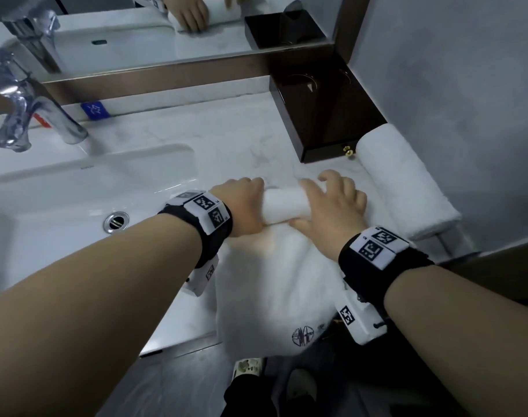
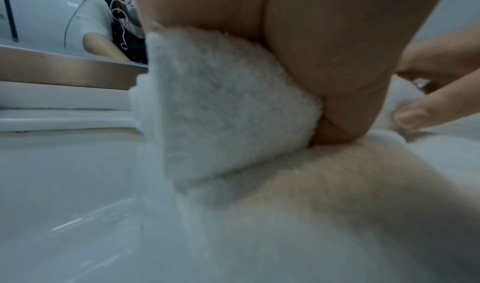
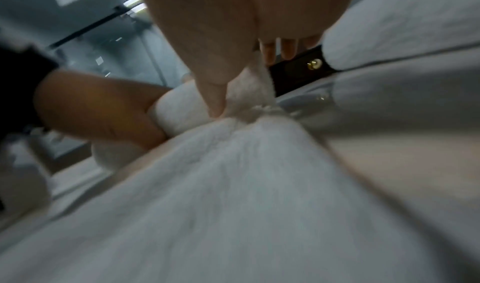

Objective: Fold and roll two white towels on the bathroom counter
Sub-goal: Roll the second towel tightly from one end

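A white towel lies on the marble counter (image 1: 226, 139), its far end wound into a small roll (image 1: 283, 206). The flat part (image 1: 271, 296) runs toward me and hangs over the counter's front edge, a dark logo at its corner. My left hand (image 1: 241, 206) grips the roll's left end; up close the palm (image 2: 324, 51) wraps the fluffy roll (image 2: 221, 102). My right hand (image 1: 331, 206) curls over the roll's right end, thumb (image 3: 215, 98) tucked at the crease. A second white towel (image 1: 404, 182), fully rolled, lies along the right wall.
The sink basin (image 1: 76, 206) with its drain sits left of the towel, a chrome faucet (image 1: 25, 115) behind it. A dark brown box (image 1: 322, 115) stands at the back right, touching the finished roll. A mirror runs along the back. Feet show on the floor below.
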{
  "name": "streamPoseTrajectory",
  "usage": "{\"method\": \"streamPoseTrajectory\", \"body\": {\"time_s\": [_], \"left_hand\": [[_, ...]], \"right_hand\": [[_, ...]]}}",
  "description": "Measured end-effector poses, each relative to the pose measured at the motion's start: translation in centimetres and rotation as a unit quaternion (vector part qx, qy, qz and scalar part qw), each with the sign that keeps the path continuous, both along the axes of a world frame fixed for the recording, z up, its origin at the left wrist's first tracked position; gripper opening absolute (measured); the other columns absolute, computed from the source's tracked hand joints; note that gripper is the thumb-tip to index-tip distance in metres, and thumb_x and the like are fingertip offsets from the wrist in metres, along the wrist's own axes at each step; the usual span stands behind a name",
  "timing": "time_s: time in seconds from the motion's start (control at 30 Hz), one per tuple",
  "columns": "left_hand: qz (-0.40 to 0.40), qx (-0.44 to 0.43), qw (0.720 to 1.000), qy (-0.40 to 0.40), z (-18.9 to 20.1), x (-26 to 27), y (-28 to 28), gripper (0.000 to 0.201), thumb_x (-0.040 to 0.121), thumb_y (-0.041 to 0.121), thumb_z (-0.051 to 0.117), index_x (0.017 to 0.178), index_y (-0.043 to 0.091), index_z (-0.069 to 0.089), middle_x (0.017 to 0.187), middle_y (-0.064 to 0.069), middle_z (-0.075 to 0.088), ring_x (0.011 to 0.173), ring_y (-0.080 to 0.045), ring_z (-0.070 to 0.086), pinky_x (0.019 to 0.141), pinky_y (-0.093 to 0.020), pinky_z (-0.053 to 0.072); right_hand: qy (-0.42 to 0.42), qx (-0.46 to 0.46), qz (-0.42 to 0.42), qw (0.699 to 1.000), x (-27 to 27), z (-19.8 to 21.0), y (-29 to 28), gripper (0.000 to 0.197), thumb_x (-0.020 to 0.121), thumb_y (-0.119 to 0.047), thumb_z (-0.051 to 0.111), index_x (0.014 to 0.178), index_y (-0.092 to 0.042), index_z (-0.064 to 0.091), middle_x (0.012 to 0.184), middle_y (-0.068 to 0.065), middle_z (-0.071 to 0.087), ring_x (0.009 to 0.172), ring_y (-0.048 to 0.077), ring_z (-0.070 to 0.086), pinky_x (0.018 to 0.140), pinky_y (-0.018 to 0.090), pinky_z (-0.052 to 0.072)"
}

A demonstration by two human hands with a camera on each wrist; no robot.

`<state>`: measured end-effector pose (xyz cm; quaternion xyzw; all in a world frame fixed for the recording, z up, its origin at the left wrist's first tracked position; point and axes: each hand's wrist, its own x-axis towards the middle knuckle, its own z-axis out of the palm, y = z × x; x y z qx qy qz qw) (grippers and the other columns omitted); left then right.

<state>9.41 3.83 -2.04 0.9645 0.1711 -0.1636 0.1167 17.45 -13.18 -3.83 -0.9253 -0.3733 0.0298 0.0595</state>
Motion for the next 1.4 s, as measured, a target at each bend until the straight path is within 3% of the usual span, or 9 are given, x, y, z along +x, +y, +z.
{"method": "streamPoseTrajectory", "body": {"time_s": [0.1, 0.2, 0.37, 0.57, 0.73, 1.07, 1.2, 1.3, 1.4], "left_hand": [[0.029, 0.054, 0.998, -0.020, -0.1, 0.4, 1.2, 0.046, 0.077, 0.034, 0.066, 0.115, 0.018, 0.046, 0.113, -0.005, 0.055, 0.103, -0.030, 0.057, 0.084, -0.043, 0.051], [0.068, 0.080, 0.994, -0.034, -0.2, 1.1, 1.9, 0.047, 0.080, 0.032, 0.065, 0.120, 0.018, 0.044, 0.118, -0.005, 0.052, 0.109, -0.031, 0.054, 0.084, -0.041, 0.045], [0.076, 0.103, 0.991, -0.041, -0.5, 1.8, 2.8, 0.050, 0.081, 0.034, 0.065, 0.124, 0.019, 0.043, 0.119, -0.005, 0.051, 0.110, -0.032, 0.051, 0.084, -0.041, 0.040], [0.051, 0.076, 0.993, -0.081, -1.1, 0.8, 3.5, 0.065, 0.082, 0.054, 0.055, 0.139, 0.030, 0.036, 0.128, -0.001, 0.048, 0.116, -0.029, 0.047, 0.093, -0.042, 0.036], [0.036, 0.055, 0.997, -0.042, -0.7, 0.6, 3.6, 0.047, 0.099, 0.050, 0.034, 0.132, 0.018, 0.042, 0.128, -0.006, 0.050, 0.118, -0.029, 0.044, 0.094, -0.043, 0.034], [0.073, -0.019, 0.997, -0.013, 0.5, 0.9, 2.4, 0.052, 0.094, 0.045, 0.057, 0.124, 0.007, 0.038, 0.123, -0.015, 0.048, 0.106, -0.038, 0.053, 0.090, -0.045, 0.044], [0.074, 0.002, 0.997, -0.021, 0.2, 0.9, 1.7, 0.051, 0.094, 0.042, 0.057, 0.123, 0.005, 0.036, 0.120, -0.017, 0.047, 0.103, -0.040, 0.054, 0.081, -0.041, 0.041], [0.069, 0.006, 0.997, -0.022, 0.1, 0.8, 1.7, 0.050, 0.095, 0.041, 0.056, 0.124, 0.005, 0.036, 0.120, -0.017, 0.045, 0.103, -0.040, 0.054, 0.082, -0.042, 0.042], [0.060, -0.003, 0.998, -0.022, 0.1, 0.7, 2.0, 0.050, 0.096, 0.040, 0.055, 0.129, 0.007, 0.036, 0.124, -0.017, 0.043, 0.105, -0.040, 0.054, 0.086, -0.043, 0.043]], "right_hand": [[0.112, 0.063, -0.112, 0.985, 0.8, -0.3, -0.8, 0.074, 0.079, -0.051, 0.063, 0.140, -0.030, 0.027, 0.137, 0.007, 0.031, 0.123, 0.030, 0.032, 0.100, 0.040, 0.029], [0.198, 0.091, -0.168, 0.961, 1.0, -0.7, -1.5, 0.075, 0.080, -0.044, 0.066, 0.141, -0.017, 0.033, 0.134, 0.012, 0.041, 0.122, 0.031, 0.039, 0.103, 0.042, 0.036], [0.249, 0.063, -0.173, 0.951, 0.5, -1.5, -1.6, 0.041, 0.081, -0.037, 0.068, 0.112, -0.014, 0.054, 0.106, 0.006, 0.061, 0.099, 0.026, 0.057, 0.085, 0.034, 0.047], [0.247, 0.055, -0.171, 0.952, 0.5, -1.8, -1.8, 0.020, 0.088, -0.028, 0.062, 0.101, -0.014, 0.056, 0.103, 0.005, 0.063, 0.096, 0.027, 0.058, 0.074, 0.026, 0.038], [0.208, 0.020, -0.148, 0.967, 0.0, -1.6, -2.0, 0.018, 0.094, -0.028, 0.052, 0.101, -0.011, 0.050, 0.102, 0.008, 0.058, 0.089, 0.028, 0.052, 0.072, 0.030, 0.036], [0.229, 0.044, -0.183, 0.955, -0.6, -1.6, -3.7, 0.022, 0.098, -0.031, 0.044, 0.098, -0.012, 0.033, 0.071, 0.002, 0.050, 0.059, 0.017, 0.048, 0.047, 0.029, 0.030], [0.184, -0.009, -0.149, 0.971, -1.1, -1.2, -4.4, 0.025, 0.097, -0.040, 0.042, 0.097, -0.016, 0.033, 0.088, 0.004, 0.054, 0.074, 0.026, 0.054, 0.063, 0.035, 0.043], [0.035, -0.029, -0.078, 0.996, -2.2, -1.1, -4.2, 0.031, 0.090, -0.038, 0.054, 0.110, -0.017, 0.044, 0.112, 0.006, 0.048, 0.100, 0.028, 0.045, 0.081, 0.038, 0.039], [0.059, 0.039, 0.060, 0.996, -3.6, -0.8, -2.4, 0.040, 0.086, -0.036, 0.058, 0.122, -0.020, 0.052, 0.130, 0.003, 0.043, 0.120, 0.026, 0.036, 0.101, 0.039, 0.033]]}}
